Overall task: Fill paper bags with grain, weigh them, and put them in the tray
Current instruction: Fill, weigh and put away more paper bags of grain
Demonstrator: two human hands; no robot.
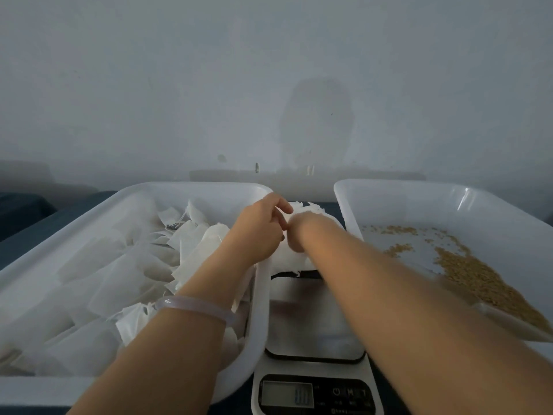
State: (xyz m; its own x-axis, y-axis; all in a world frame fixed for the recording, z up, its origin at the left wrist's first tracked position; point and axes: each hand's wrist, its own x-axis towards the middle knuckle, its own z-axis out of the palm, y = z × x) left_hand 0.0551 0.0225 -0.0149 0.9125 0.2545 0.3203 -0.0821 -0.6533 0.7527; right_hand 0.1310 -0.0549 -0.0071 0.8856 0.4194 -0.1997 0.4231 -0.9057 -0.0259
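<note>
Both hands meet above the far end of the scale [314, 319], between the two trays. My left hand [257, 229] pinches the top of a white paper bag [302, 211], and my right hand [296, 232] grips the same bag from the right. The bag hangs over a stack of white paper bags [287, 262] beyond the scale's platform. The left white tray [191, 188] holds several white paper bags [125, 265]. In the right white tray [419, 190] lies loose brown grain [478, 280].
The scale's display [287, 393] is lit near the bottom edge, its digits blurred. A dark blue table surface [27, 223] lies under the trays, and a plain grey wall [269, 85] stands right behind them. My left wrist wears a pale bangle [194, 305].
</note>
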